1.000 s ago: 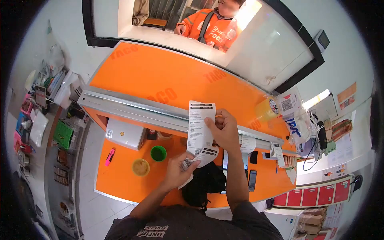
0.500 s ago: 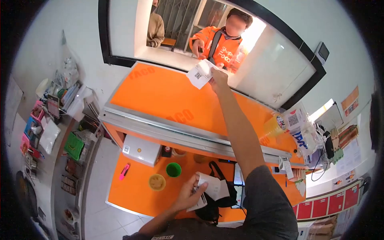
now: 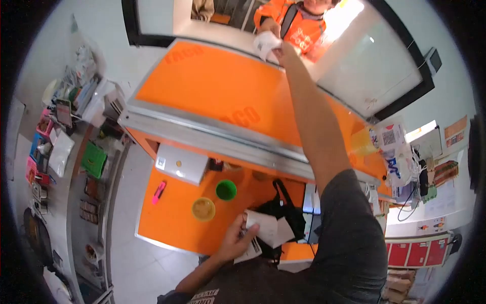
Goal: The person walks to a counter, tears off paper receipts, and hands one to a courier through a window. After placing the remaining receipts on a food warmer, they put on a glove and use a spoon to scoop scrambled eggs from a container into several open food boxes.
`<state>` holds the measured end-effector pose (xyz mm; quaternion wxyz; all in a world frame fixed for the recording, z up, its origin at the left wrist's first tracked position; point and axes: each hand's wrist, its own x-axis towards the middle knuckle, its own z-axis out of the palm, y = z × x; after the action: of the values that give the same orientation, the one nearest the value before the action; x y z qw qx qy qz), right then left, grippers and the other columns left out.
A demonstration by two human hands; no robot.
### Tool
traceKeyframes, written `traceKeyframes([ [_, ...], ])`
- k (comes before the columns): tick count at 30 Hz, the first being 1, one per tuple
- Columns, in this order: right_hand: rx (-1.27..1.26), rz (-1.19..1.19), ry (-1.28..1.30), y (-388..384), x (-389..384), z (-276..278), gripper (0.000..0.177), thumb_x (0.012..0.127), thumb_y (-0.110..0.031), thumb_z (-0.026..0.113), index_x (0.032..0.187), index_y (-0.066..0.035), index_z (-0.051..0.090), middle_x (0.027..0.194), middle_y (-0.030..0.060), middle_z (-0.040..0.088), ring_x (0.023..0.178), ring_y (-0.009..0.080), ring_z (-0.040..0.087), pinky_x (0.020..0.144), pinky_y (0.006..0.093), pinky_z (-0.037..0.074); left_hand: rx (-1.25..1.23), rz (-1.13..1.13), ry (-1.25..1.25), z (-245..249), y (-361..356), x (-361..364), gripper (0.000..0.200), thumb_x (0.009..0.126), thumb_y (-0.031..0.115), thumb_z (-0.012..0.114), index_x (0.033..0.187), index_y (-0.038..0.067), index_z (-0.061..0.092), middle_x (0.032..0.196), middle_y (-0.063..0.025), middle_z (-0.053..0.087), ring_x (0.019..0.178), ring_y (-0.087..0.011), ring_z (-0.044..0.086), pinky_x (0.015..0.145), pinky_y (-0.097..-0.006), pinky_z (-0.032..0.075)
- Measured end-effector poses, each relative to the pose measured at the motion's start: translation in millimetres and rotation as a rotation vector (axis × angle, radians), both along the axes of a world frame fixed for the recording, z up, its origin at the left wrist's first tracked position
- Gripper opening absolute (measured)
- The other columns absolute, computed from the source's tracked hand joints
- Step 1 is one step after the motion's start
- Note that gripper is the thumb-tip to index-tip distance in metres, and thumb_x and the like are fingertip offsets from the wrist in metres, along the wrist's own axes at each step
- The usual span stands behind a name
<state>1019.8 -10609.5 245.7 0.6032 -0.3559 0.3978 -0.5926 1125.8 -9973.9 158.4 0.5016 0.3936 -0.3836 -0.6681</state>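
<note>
A white slip (image 3: pixel 265 46) is over the far edge of the upper surface (image 3: pixel 212 86), pinched by the right hand (image 3: pixel 285 52); a person in an orange jacket (image 3: pixel 307 33) has a hand (image 3: pixel 270 26) at its far end, grip unclear. The left hand (image 3: pixel 237 239) pinches more papers (image 3: pixel 262 229) above a black bag (image 3: pixel 292 215). A green cup (image 3: pixel 226 190) and yellow cup (image 3: pixel 203 209) stand left, a pink marker (image 3: pixel 159 192) near the lower surface's (image 3: pixel 172 223) left edge.

On the orange desk (image 3: pixel 174 225), a pink tool (image 3: pixel 159 192), perhaps a marker, lies at the left. Right of it stand a yellow cup (image 3: pixel 203 209) and a green cup (image 3: pixel 226 190), with a silver box (image 3: pixel 185 164) on their far side. A green basket (image 3: pixel 94 160) sits far left, red panels (image 3: pixel 417 254) near right.
</note>
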Motion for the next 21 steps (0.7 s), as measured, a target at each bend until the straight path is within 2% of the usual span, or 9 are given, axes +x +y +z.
traceKeyframes([
  [6, -0.071, 0.005, 0.235, 94, 1, 67, 0.025, 0.099, -0.011, 0.043, 0.116, 0.006, 0.051, 0.106, 0.0183, 0.065, 0.091, 0.0271, 0.069, 0.090, 0.0398, 0.061, 0.083, 0.083, 0.081, 7, -7, -3, 0.016, 0.101, 0.014, 0.055, 0.112, 0.002, 0.053, 0.098, -0.0028, 0.063, 0.091, -0.0083, 0.058, 0.083, -0.0246, 0.046],
  [7, 0.073, -0.126, 0.224, 127, 3, 84, 0.024, 0.095, -0.016, 0.052, 0.114, -0.004, 0.058, 0.101, 0.0107, 0.067, 0.074, 0.0213, 0.065, 0.072, 0.0361, 0.060, 0.034, 0.136, 0.064, 9, -7, -3, 0.016, 0.101, 0.013, 0.054, 0.113, 0.002, 0.053, 0.098, -0.0027, 0.063, 0.089, -0.0081, 0.059, 0.082, -0.0240, 0.046],
  [8, 0.092, -0.134, 0.224, 159, 2, 102, 0.024, 0.095, -0.016, 0.052, 0.114, -0.004, 0.058, 0.101, 0.0107, 0.067, 0.074, 0.0213, 0.065, 0.072, 0.0361, 0.060, -0.016, 0.127, -0.021, 2, -4, 0, 0.019, 0.101, 0.015, 0.054, 0.115, 0.003, 0.051, 0.100, -0.0042, 0.064, 0.091, -0.0078, 0.059, 0.081, -0.0238, 0.047],
  [11, -0.102, -0.020, 1.108, 258, -19, 143, 0.049, 0.091, -0.034, 0.064, 0.127, -0.001, 0.060, 0.124, 0.0198, 0.063, 0.112, 0.0345, 0.061, 0.100, 0.0449, 0.046, 0.037, 0.151, -0.080, 1, -1, 3, 0.022, 0.101, 0.017, 0.054, 0.117, 0.003, 0.048, 0.103, -0.0067, 0.064, 0.091, -0.0076, 0.060, 0.078, -0.0234, 0.047],
  [12, -0.655, 0.028, 1.205, 300, -36, 137, 0.031, 0.097, -0.032, 0.057, 0.088, -0.003, 0.065, 0.078, 0.0044, 0.065, 0.066, 0.0110, 0.060, 0.058, 0.0269, 0.050, -0.023, 0.185, -0.085, 0, -2, 0, 0.025, 0.101, 0.018, 0.054, 0.119, 0.003, 0.046, 0.104, -0.0083, 0.065, 0.089, -0.0076, 0.060, 0.074, -0.0230, 0.047],
  [13, -0.579, 0.058, 1.408, 360, -53, 139, 0.038, 0.096, -0.038, 0.059, 0.077, -0.006, 0.067, 0.069, -0.0003, 0.061, 0.062, 0.0075, 0.053, 0.051, 0.0247, 0.039, -0.013, 0.163, -0.078, 5, -3, -3, 0.025, 0.101, 0.018, 0.054, 0.119, 0.003, 0.046, 0.104, -0.0083, 0.065, 0.089, -0.0076, 0.060, 0.074, -0.0230, 0.047],
  [15, -0.194, 0.318, 1.448, 472, -75, 129, 0.024, 0.092, -0.023, 0.058, 0.078, -0.007, 0.068, 0.074, 0.0018, 0.066, 0.063, 0.0090, 0.056, 0.059, 0.0273, 0.047, -0.041, 0.122, 0.013, 18, -6, -7, 0.024, 0.101, 0.017, 0.054, 0.119, 0.003, 0.046, 0.103, -0.0079, 0.064, 0.086, -0.0084, 0.061, 0.073, -0.0236, 0.047],
  [18, 0.198, 0.562, 1.284, 581, -123, 62, 0.048, 0.099, -0.042, 0.050, 0.084, -0.003, 0.073, 0.081, 0.0160, 0.071, 0.080, 0.0264, 0.070, 0.073, 0.0378, 0.052, -0.091, -0.014, -0.044, 20, -6, -15, 0.024, 0.101, 0.016, 0.053, 0.120, 0.003, 0.045, 0.104, -0.0094, 0.064, 0.086, -0.0107, 0.063, 0.076, -0.0255, 0.050],
  [21, 0.178, 0.549, 1.017, 629, -141, -11, 0.038, 0.099, -0.034, 0.055, 0.099, 0.000, 0.070, 0.089, 0.0139, 0.071, 0.083, 0.0179, 0.068, 0.072, 0.0332, 0.053, -0.126, -0.146, -0.044, 22, -3, -36, 0.026, 0.100, 0.017, 0.055, 0.121, 0.004, 0.046, 0.102, -0.0093, 0.066, 0.084, -0.0117, 0.064, 0.075, -0.0265, 0.051],
])
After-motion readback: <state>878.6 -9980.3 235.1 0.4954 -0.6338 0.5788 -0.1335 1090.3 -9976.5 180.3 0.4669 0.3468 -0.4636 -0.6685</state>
